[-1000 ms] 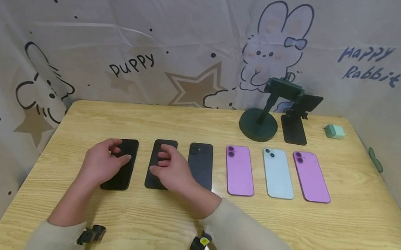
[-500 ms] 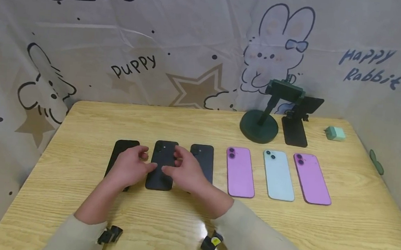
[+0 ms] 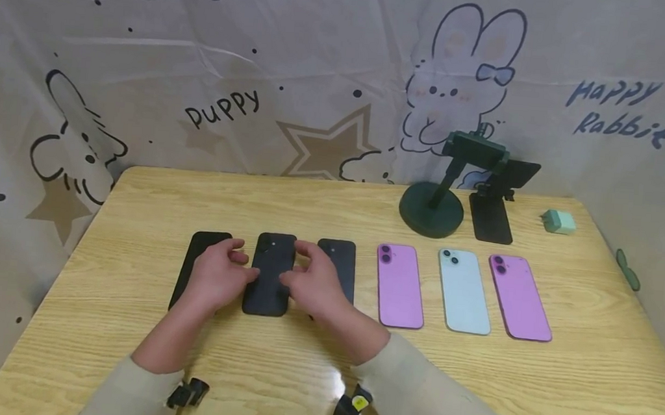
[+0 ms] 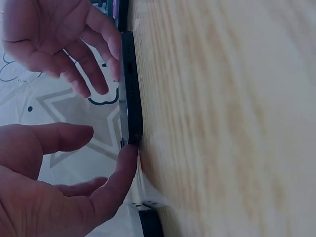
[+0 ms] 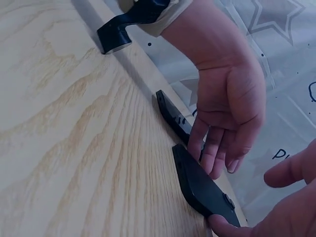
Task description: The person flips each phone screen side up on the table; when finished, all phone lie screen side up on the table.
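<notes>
A dark phone (image 3: 269,281) lies back up on the table between my two hands, its camera end away from me. My left hand (image 3: 218,277) is on its left side; in the left wrist view one finger (image 4: 126,165) touches the phone's edge, with the thumb held apart. On the other side is my right hand (image 3: 317,281); in the right wrist view one of its fingers (image 5: 222,227) touches the edge. Partly under my left hand lies a black phone (image 3: 190,265). Another dark phone (image 3: 342,260) is partly hidden by my right hand.
To the right lie a pink phone (image 3: 399,291), a pale blue phone (image 3: 465,296) and a second pink phone (image 3: 521,304). Behind them stand a dark green round-based phone stand (image 3: 430,210), a black stand (image 3: 491,220) and a mint charger plug (image 3: 560,222). A printed cloth hangs behind the table.
My left hand has moved right from the leftmost black phone to the dark phone's left edge. My right hand has moved right from over that phone to its right edge. The phones stay in place.
</notes>
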`<state>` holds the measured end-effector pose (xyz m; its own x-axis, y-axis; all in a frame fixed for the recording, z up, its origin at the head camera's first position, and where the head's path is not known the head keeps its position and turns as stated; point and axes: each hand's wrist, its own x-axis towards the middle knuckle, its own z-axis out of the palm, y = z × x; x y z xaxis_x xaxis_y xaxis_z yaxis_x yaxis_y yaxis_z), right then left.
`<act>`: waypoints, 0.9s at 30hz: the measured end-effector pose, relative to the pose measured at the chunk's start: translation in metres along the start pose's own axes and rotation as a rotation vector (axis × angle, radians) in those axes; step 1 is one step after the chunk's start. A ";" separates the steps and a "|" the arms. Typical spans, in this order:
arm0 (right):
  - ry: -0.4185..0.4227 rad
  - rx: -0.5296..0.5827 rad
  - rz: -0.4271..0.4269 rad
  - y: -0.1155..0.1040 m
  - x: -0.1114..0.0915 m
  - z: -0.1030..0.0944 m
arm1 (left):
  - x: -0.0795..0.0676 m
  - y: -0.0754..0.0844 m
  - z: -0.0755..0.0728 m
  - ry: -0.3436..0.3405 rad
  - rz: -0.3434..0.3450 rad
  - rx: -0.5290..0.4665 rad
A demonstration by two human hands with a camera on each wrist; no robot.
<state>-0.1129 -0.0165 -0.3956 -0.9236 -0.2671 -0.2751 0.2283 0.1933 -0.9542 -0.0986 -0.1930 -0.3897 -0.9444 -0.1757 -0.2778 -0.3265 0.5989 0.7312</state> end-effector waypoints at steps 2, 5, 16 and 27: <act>-0.005 0.045 0.002 0.000 0.001 0.000 | 0.000 0.000 -0.001 0.011 -0.006 -0.016; -0.011 0.101 0.012 0.001 0.003 0.000 | -0.002 0.001 -0.001 0.019 -0.016 -0.044; 0.061 0.133 0.044 0.003 0.013 0.005 | -0.006 -0.003 0.006 0.056 -0.116 -0.361; 0.056 0.153 0.041 0.007 0.016 -0.002 | -0.001 -0.005 0.009 0.026 -0.144 -0.524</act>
<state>-0.1272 -0.0174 -0.4064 -0.9274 -0.2077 -0.3110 0.3062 0.0555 -0.9503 -0.0959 -0.1891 -0.3983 -0.8871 -0.2506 -0.3875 -0.4217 0.0992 0.9013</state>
